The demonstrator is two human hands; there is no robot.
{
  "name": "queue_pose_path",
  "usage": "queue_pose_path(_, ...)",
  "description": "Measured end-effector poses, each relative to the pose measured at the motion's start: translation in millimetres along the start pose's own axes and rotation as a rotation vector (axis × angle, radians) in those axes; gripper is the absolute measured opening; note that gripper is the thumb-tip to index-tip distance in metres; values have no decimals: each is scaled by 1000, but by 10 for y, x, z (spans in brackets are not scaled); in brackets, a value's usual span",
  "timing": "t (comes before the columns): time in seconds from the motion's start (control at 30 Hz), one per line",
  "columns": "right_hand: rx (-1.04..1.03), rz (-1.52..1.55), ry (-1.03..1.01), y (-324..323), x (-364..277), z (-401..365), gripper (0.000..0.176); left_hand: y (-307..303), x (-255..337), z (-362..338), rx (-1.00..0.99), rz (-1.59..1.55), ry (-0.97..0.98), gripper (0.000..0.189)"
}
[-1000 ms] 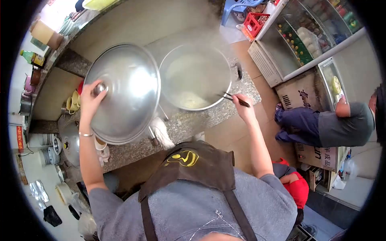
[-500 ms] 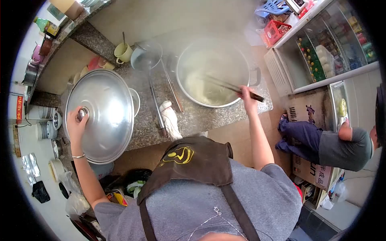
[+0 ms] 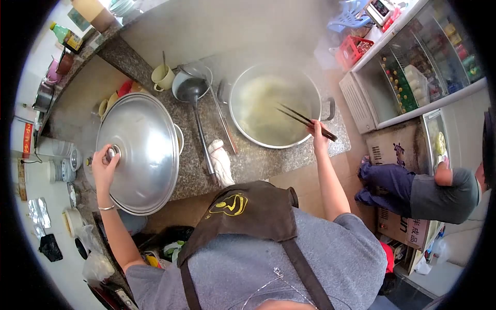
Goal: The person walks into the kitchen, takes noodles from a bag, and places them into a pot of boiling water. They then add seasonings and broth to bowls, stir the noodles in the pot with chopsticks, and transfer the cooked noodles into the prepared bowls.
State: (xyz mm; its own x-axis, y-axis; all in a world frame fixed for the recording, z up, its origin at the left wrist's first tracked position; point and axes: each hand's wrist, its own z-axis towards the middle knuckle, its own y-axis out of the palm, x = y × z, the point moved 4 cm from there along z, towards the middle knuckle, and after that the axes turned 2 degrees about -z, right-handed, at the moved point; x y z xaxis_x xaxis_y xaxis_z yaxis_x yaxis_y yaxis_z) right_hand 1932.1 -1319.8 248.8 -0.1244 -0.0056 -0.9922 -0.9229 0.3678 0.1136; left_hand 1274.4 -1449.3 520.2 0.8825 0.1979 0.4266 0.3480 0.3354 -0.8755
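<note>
My left hand grips the knob of a large domed metal lid at the left of the counter. In my right hand is a pair of long dark chopsticks, held over a wide steaming pot. Their tips point into the pot, above or at the cloudy liquid; steam makes the exact contact hard to tell. What lies under the lid is mostly hidden.
A black ladle rests on a bowl between lid and pot, beside a thin rod and a white cloth. A cream mug stands behind. On the right are a glass-doored fridge and another person.
The chopsticks have shifted slightly, and their tips now show more clearly above the cloudy liquid. Steam over the ladle and bowl has thinned. My left hand still holds the lid; the view has shifted a little.
</note>
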Motion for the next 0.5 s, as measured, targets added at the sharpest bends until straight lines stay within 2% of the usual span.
queue_pose_path(0.07,-34,39,31,14,-141,-55,28,29,24,0,-8,-18,-7,37)
queue_pose_path(0.13,-174,-30,44,158,-275,-117,29,56,20,22,-7,-24,-33,38)
queue_pose_path(0.2,-155,-53,32,200,-330,-162,25,75,72,20,-12,-26,-6,38)
queue_pose_path(0.27,-72,-699,-200,222,-445,-160,21,97,146,20,-6,-34,17,38)
queue_pose_path(0.3,-53,-756,-302,212,-402,-159,16,105,168,5,-17,-20,-3,38)
queue_pose_path(0.33,-105,-848,-305,203,-278,-126,17,104,169,-12,-28,-6,-26,39)
queue_pose_path(0.4,-198,-415,-125,114,37,-43,21,100,134,-48,-29,-39,-25,39)
queue_pose_path(0.47,-191,-144,-8,66,-111,54,25,82,117,-86,-30,-71,-29,39)
queue_pose_path(0.5,-201,-163,-83,63,-272,107,26,70,119,-110,-33,-64,-27,39)
